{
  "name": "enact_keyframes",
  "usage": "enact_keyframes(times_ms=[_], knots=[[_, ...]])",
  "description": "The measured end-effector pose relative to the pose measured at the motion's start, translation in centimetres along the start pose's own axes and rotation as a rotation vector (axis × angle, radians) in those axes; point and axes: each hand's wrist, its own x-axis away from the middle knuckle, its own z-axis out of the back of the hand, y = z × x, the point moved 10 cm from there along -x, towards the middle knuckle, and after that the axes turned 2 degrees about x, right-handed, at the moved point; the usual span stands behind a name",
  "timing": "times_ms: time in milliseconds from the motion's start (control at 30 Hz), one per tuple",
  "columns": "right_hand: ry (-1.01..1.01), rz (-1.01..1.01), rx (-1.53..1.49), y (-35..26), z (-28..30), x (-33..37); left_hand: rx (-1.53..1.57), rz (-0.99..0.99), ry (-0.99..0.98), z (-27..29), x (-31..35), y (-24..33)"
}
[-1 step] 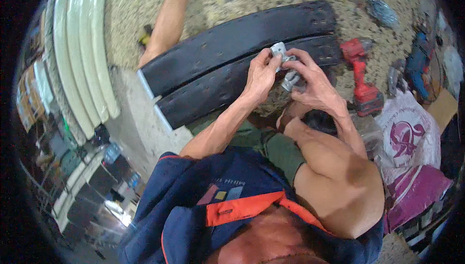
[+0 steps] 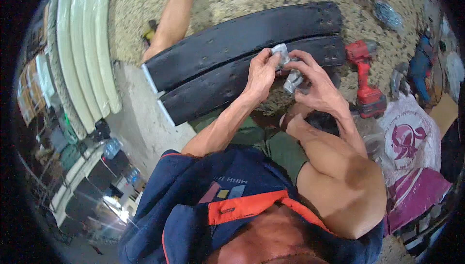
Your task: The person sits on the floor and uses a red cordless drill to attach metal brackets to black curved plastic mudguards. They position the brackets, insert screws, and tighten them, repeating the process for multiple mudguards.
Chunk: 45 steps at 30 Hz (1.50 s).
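Observation:
My left hand pinches a small silver-grey metal bracket between thumb and fingers. Close beside it, my right hand curls around a second silver-grey metal piece, its fingertips reaching the first. Whether the two pieces are joined cannot be made out between the fingers. Both hands are over the near edge of two long black curved panels, which lie side by side and have small holes along them. Pale edging shows at the panels' left ends.
Right of the panels lies a red cordless power tool. Beyond it are a blue power tool and a white printed sack. Another person's bare limb reaches in at upper left. Pale wrapped strips stand far left.
The whole view has shifted slightly, with the panels and red tool appearing a little farther right. Both hands keep their hold on the metal pieces.

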Motion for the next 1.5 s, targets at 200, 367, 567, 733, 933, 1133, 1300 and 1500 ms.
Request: enact_keyframes(times_ms=[200, 367, 567, 733, 933, 1133, 1300, 1500], knots=[[0.144, 0.055, 0.266, 1.5, 0.2, -1.5, -0.022, -0.244, 0.164, 8.2, 3.7, 4.1], [0.475, 0.097, 0.494, 4.4, 5.0, -3.0, -0.481, -0.489, 0.403, 15.8, 6.8, 11.1], [0.988, -0.26, 0.712, 11.1, 25.0, -0.2, -0.877, -0.705, 0.336, 15.9, 5.6, 14.3], [0.803, -0.334, 0.781, 16.8, 32.4, -2.2, -1.014, -0.802, 0.319, 15.3, 5.4, 14.9], [0.518, -0.652, 1.056, 22.3, 34.1, -7.2, -1.048, -0.781, 0.332, 16.7, 3.9, 14.5], [0.648, -0.573, 1.094, 24.0, 36.4, -6.6, -1.143, -0.825, 0.228, 16.7, 3.7, 14.3], [1.141, -0.209, 0.556, 25.3, 38.3, -2.7, -1.255, -0.841, 0.209, 16.1, 5.1, 13.5], [1.365, 0.113, -0.365, 19.1, 32.0, 0.6, -1.227, -0.876, 0.205, 16.2, 4.4, 13.0]])
